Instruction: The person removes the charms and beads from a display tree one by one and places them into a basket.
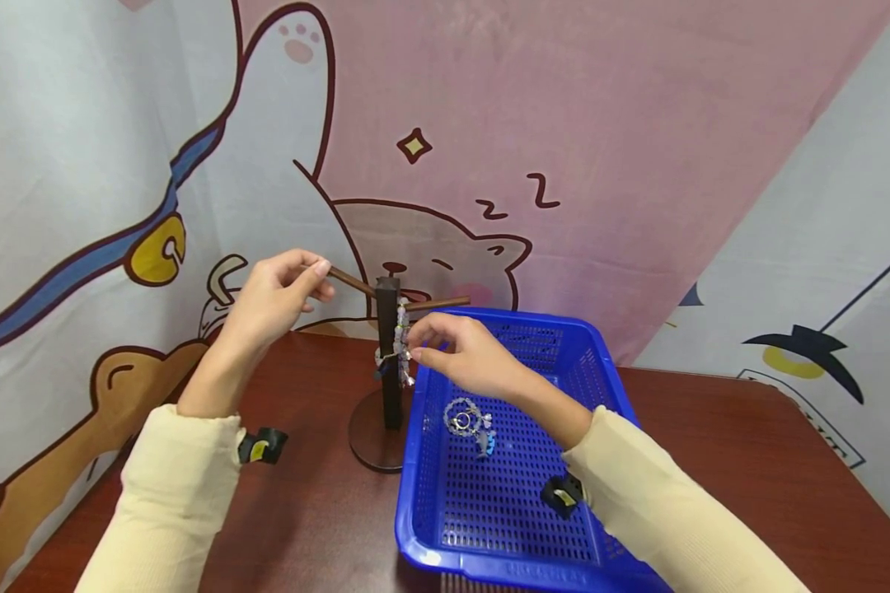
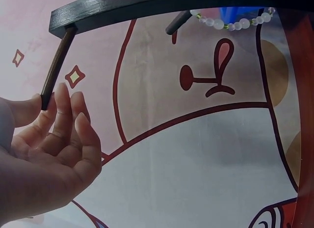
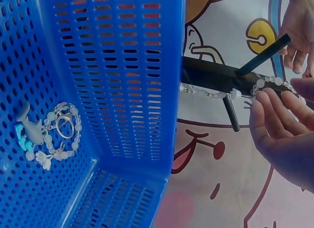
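In the head view, a dark wooden stand (image 1: 389, 362) with a round base (image 1: 374, 436) and side pegs stands left of the basket. My left hand (image 1: 270, 296) pinches the tip of its left wooden peg (image 1: 352, 282) between thumb and forefinger; the left wrist view shows this peg (image 2: 58, 68) close up. Strings of pale beads (image 1: 401, 329) hang by the post at the other peg (image 1: 437, 303). Beside those beads is my right hand (image 1: 467, 354), its fingers loosely bent with a gap to the thumb (image 3: 303, 87). Whether the fingertips touch the beads is unclear.
A blue perforated basket (image 1: 408, 511) stands right of the stand, under my right forearm. Inside lies a beaded keychain (image 1: 461, 418) with a metal ring and a grey-and-blue charm (image 1: 485, 444). Behind the reddish-brown table (image 1: 304, 511) hangs a cartoon-printed cloth (image 1: 638, 165).
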A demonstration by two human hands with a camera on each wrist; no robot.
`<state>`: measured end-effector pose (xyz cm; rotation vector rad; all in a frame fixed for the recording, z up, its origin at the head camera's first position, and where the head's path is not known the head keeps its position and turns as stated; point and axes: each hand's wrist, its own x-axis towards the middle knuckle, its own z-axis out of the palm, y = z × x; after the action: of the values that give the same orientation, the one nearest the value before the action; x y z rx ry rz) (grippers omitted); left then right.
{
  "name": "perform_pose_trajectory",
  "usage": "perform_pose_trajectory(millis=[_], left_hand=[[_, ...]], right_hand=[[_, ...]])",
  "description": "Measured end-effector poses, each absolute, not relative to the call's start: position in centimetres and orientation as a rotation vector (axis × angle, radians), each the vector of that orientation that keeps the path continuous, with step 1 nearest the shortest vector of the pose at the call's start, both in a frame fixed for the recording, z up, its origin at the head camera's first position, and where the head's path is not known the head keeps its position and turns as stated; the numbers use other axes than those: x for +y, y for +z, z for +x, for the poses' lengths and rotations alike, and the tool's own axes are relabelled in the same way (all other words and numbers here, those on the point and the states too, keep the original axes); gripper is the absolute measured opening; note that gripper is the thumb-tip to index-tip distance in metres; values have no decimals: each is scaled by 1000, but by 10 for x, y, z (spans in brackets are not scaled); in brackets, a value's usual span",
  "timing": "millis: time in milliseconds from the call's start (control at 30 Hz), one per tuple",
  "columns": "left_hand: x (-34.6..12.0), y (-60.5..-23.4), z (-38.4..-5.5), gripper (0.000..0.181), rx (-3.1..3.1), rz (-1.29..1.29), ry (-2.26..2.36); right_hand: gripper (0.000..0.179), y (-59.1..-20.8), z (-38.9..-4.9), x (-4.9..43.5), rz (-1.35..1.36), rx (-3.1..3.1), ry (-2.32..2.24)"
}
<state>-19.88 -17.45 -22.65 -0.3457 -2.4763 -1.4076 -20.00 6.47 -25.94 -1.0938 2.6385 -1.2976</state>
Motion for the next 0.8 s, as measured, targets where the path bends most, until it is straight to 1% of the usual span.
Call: perform_pose_trajectory(millis=[233, 800], left_hand=[[-174, -226, -198, 34, -2478, -345, -1409], [-174, -225, -197, 34, -2491, -346, -1406]], right_hand=[[15, -263, -203, 59, -1075, 2629, -1335], [14, -268, -203, 53, -1056, 2635, -1377]])
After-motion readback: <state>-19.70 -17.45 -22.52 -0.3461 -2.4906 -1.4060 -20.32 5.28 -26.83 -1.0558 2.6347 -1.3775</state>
